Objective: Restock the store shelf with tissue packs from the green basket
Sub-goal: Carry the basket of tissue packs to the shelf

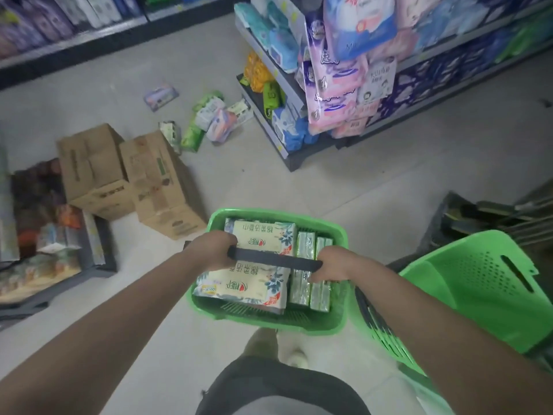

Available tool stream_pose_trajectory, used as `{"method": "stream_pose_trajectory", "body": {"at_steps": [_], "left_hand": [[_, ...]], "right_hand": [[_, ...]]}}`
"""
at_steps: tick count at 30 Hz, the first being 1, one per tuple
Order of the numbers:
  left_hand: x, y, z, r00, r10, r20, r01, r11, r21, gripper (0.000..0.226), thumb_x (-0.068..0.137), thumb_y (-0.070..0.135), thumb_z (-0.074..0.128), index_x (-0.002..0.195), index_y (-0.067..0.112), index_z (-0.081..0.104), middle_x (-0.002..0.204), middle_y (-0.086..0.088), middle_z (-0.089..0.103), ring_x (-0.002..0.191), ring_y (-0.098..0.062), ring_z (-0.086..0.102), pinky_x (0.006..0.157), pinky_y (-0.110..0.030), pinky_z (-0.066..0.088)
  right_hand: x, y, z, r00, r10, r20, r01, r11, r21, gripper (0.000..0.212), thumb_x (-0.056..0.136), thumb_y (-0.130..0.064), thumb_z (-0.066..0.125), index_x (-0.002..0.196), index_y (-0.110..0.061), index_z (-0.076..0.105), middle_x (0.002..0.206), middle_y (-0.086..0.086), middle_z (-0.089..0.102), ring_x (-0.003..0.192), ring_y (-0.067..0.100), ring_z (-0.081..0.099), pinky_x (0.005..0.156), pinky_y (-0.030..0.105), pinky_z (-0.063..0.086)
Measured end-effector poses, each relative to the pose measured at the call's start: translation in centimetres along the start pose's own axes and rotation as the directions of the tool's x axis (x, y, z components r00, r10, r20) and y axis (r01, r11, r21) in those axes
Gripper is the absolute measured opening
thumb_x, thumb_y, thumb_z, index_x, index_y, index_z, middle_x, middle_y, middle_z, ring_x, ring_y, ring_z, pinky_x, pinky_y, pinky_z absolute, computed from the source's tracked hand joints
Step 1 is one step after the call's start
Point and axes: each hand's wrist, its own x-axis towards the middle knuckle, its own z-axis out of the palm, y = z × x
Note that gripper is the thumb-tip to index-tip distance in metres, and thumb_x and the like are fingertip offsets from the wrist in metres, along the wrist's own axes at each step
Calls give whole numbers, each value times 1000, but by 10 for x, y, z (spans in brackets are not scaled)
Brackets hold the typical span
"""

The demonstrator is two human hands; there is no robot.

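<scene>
A green basket point(339, 307) hangs above the floor in front of me, carried by its dark handle point(275, 260). My left hand point(211, 250) grips the handle's left end and my right hand point(332, 265) grips its right end. Inside lie two cream tissue packs point(260, 235) with printed leaves and, to their right, two narrow silvery-green packs point(305, 283). The store shelf point(287, 85), stacked with tissue and pad packs, stands ahead at the upper middle and right.
A second green basket point(478, 286) stands at my right. Two cardboard boxes point(128, 178) sit on the floor at left beside a low crate of goods point(98, 244). Several loose packs point(209, 118) lie scattered by the shelf end. Another shelf row point(74, 31) runs along the far left.
</scene>
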Motion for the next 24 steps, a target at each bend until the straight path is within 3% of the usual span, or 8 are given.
{"method": "stream_pose_trajectory", "body": {"at_steps": [3,8,14,20,24], "left_hand": [[32,-13,-26,1000,26,-3,-26,1000,9,7,83,22,57,78,22,52,63,9,47,57,-6,43,46,-19,31],[92,-42,-64,998,67,12,-66,996,-65,7,82,19,59,79,19,53,66,8,49,63,-9,48,49,-16,32],[151,-65,-109,998,64,16,-63,994,-93,9,81,21,61,78,19,54,65,8,49,66,-12,50,49,-19,32],[202,-80,-153,1000,-20,20,22,994,-111,6,80,19,62,79,17,56,67,6,52,66,-13,51,51,-19,36],[233,-95,-181,997,-60,39,63,994,-91,6,81,20,63,85,17,61,73,6,55,68,-11,53,52,-17,36]], "right_hand": [[21,-4,-37,999,35,-6,-35,999,-2,34,80,-43,67,78,-10,60,62,-3,52,54,12,50,48,23,39],[60,-14,-97,997,73,-9,-73,997,37,42,81,-42,67,99,-4,64,64,-3,52,55,11,49,49,22,40],[103,-16,-163,997,76,-5,-76,996,39,41,82,-42,67,100,-5,64,66,-3,53,61,14,53,51,22,41],[150,-17,-230,999,33,11,-33,999,17,33,81,-41,67,87,-9,63,61,-2,53,52,12,51,50,23,41],[177,-23,-265,1000,31,-3,-31,997,65,34,81,-38,69,93,-6,65,62,-2,53,55,14,52,52,24,41]]}}
